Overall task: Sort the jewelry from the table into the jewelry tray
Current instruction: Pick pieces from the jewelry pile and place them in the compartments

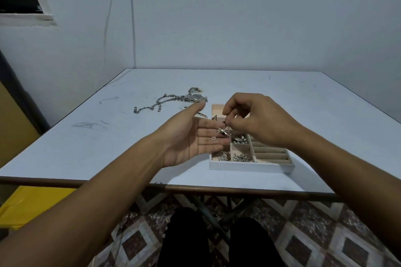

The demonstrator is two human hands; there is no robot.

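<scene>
Lying palm up with straight fingers, the left hand (191,138) is flat and relaxed, and a silver pendant (222,132) with a small heart charm (213,138) rests on its fingers. Just above those fingertips the right hand (258,119) has its fingers curled, thumb and forefinger pinching a tiny dark bit (225,122). It is too small to name, and whether it joins the pendant cannot be told.

Both hands hover over the tray (249,167), which sits directly under the right hand and beneath the left fingertips. Its near compartments hold silver pieces, and padded ring rolls fill the part below the right wrist.

Beyond the left hand, a chain (155,105) lies on the table (86,141). A watch (197,97) lies at the chain's far end, just past the left thumb tip.
</scene>
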